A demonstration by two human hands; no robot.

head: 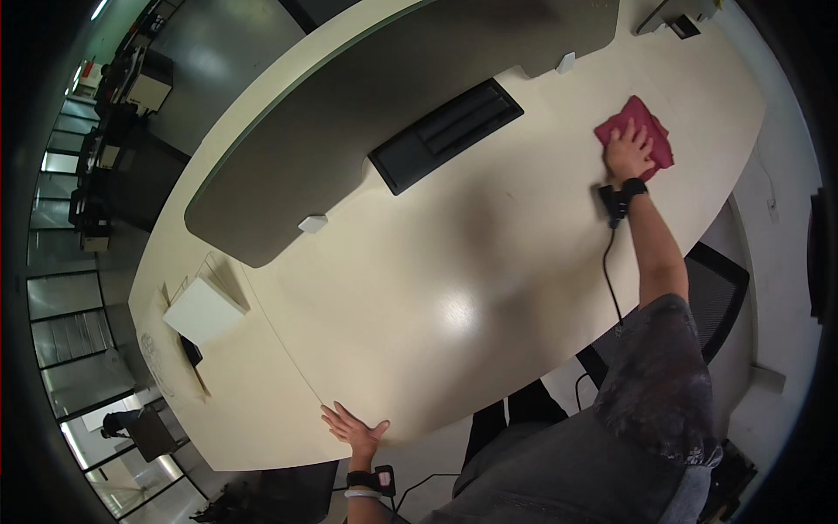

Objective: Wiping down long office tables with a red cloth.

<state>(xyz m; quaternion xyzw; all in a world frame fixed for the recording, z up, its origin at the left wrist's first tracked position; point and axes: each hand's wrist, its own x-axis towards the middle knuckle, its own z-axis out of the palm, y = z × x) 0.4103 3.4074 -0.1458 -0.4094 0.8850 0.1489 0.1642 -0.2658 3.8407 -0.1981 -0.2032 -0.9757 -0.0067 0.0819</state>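
Observation:
My right hand (630,152) lies flat with spread fingers on a folded dark red cloth (660,141), which rests on the cream desktop (393,295) at the upper right. A black strap with a small cabled device (613,204) is on that wrist. At the near edge of the desk, my left hand (353,429) is spread, with nothing in it. Its wrist bears a black strap with a device (385,480) and a pale band.
A grey divider screen (366,124) stands along the desk, with a black recessed tray (448,136) before it. A white box-like object (204,311) and a wire holder are at the left. A mesh chair (717,295) stands at the right, and a small black object (685,27) lies at the top right.

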